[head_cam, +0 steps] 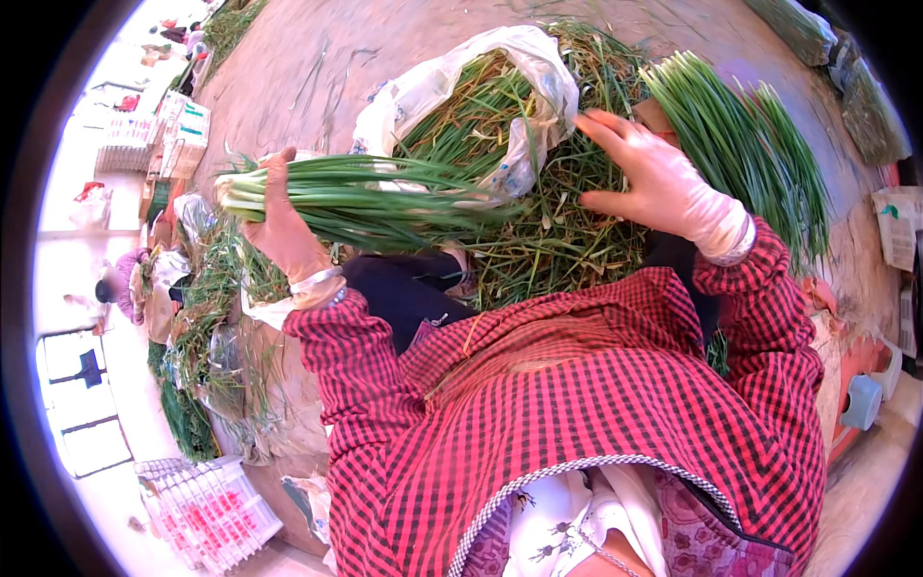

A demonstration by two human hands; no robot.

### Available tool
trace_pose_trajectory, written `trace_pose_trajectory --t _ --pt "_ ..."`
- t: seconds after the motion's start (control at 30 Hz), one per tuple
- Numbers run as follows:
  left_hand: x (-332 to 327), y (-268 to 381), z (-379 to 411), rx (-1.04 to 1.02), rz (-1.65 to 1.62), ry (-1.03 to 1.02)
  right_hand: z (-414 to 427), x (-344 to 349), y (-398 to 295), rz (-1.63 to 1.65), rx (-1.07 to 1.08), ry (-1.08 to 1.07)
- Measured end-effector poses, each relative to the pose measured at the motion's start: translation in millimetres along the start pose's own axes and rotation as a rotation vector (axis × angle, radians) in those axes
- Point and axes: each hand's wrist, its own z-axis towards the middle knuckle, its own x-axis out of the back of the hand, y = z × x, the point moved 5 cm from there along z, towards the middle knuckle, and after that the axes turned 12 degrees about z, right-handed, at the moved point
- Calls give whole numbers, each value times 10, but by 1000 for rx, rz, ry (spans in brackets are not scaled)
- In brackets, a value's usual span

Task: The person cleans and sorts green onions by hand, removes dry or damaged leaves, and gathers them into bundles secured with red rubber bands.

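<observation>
A bunch of green Chinese chives (360,198) lies sideways in the grip of my left hand (285,223), held near its pale stem ends, with the leaves trailing right. My right hand (649,173), in a thin pale glove, is held apart from the bunch with its fingers spread, over loose leaves. Between and beyond my hands a white plastic bag (447,79) stands open around more uncleaned chives (469,115). A heap of loose, partly brown leaves (562,245) spreads before my lap. Right of my right hand lie neat green bunches (735,137), pale ends pointing away.
Packed plastic bags (872,115) lie at the far right, near a white crate (898,227). More chives (209,310) and plastic lie on the left, where another person (133,285) is seen. White crates stand at the upper left (180,133) and lower left (216,512).
</observation>
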Motion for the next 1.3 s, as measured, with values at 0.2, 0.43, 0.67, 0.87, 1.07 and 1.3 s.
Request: trace_pose_trajectory --t 0.2,0.43,0.67,0.87,1.07,1.3 --pt "-859 324 -437 -17 -211 -312 504 -130 -888 247 328 318" --pt "-1635 597 -939 126 -585 -669 700 -116 -423 553 181 606" --pt "-2421 349 -1228 288 -371 -997 371 1804 204 -273 -135 424" --pt "-3284 -949 -1609 438 132 -1285 17 2424 1311 -537 -462 283" --pt "-4463 -1332 -2400 181 -24 -1473 -178 1179 2715 -534 -628 267" --pt "-4522 -1164 -2481 116 -31 -1357 -224 1032 2849 -192 -616 211"
